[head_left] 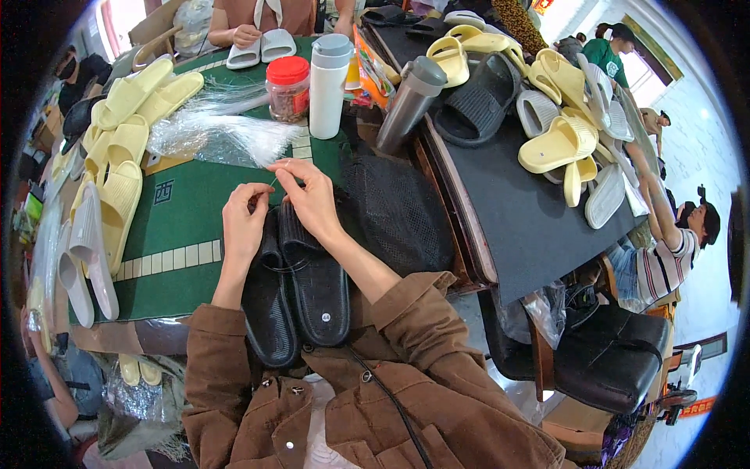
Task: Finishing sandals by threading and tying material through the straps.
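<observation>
A pair of black slide slippers (322, 293) lies side by side in front of me at the green table's edge, toes pointing away. Above their straps, my left hand (245, 220) and my right hand (312, 202) are close together, fingertips pinched. Between them runs a thin plastic strand (273, 184), partly hidden by the fingers. A fine loop (289, 268) hangs over the slippers below. Just beyond my hands lies a bundle of clear plastic strands (226, 141) on the green mat (187, 195).
Yellow slippers (121, 176) and pale grey ones (90, 250) line the left side. A red-lidded jar (287, 90), white bottle (328, 94) and grey tumbler (410, 102) stand ahead. More slippers (558, 144) are piled on the black table (516, 227). A co-worker (285, 19) sits opposite.
</observation>
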Demonstrator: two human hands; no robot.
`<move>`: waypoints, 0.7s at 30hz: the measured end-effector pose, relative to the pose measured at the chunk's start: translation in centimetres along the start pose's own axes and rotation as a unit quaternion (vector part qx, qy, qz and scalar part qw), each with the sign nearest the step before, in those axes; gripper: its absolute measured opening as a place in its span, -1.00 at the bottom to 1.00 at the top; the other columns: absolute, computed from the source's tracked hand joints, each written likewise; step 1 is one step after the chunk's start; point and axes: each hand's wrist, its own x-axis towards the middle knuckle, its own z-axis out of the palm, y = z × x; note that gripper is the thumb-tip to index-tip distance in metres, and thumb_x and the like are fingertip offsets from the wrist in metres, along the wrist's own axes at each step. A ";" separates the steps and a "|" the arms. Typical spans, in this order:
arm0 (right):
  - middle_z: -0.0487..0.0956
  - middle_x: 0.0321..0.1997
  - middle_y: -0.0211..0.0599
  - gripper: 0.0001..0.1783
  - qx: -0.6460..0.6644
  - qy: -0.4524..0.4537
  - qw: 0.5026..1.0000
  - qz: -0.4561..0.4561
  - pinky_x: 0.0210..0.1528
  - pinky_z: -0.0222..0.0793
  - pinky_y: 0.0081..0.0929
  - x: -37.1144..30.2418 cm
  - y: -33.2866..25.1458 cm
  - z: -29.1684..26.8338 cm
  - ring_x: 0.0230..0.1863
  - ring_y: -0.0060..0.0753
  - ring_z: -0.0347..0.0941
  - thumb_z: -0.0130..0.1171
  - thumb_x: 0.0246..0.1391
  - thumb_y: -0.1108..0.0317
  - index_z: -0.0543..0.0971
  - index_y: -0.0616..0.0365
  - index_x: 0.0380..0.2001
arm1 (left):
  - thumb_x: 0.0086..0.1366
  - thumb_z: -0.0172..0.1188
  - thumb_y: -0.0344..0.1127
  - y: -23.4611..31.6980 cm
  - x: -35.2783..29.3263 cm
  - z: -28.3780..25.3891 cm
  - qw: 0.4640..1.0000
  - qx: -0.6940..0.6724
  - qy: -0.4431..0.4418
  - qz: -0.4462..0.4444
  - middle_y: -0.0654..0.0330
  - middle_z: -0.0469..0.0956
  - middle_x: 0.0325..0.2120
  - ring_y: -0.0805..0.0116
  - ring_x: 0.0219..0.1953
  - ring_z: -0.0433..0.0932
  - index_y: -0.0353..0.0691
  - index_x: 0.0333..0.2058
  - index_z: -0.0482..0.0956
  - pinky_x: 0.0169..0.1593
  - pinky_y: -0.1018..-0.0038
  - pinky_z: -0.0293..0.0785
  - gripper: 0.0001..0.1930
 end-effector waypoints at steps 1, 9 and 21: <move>0.57 -0.15 -0.38 -0.78 0.013 0.009 1.000 -0.008 -0.46 0.44 -0.65 0.0 0.0 0.0 -0.30 -0.65 0.47 0.06 0.21 0.33 0.62 0.20 -0.21 | 0.15 0.11 -0.53 0.1 0.0 0.0 1.000 0.007 0.002 0.006 0.14 0.52 -0.43 0.32 -0.38 0.49 -0.30 -0.33 0.57 -0.26 0.45 0.41 -0.89; 0.54 -0.15 -0.28 -0.75 0.238 0.009 0.971 0.029 -0.33 0.52 -0.53 -0.3 -2.9 -2.0 -0.06 -0.46 0.50 -0.16 0.35 0.21 0.41 0.15 -0.22 | 0.13 0.07 -0.55 0.3 0.0 0.2 0.999 0.031 -0.009 -0.001 0.15 0.46 -0.50 0.29 -0.41 0.43 -0.30 -0.38 0.56 -0.28 0.42 0.37 -0.89; 0.29 -0.56 -0.42 -0.71 -0.070 0.225 0.914 -0.330 -0.50 0.01 -0.68 -5.5 -20.9 -16.8 -0.55 -0.63 0.11 -0.16 0.34 0.18 0.39 0.16 -0.35 | 0.16 0.07 -0.50 0.1 0.1 0.0 0.999 0.021 -0.031 -0.012 0.16 0.41 -0.52 0.29 -0.42 0.41 -0.30 -0.38 0.56 -0.28 0.42 0.35 -0.91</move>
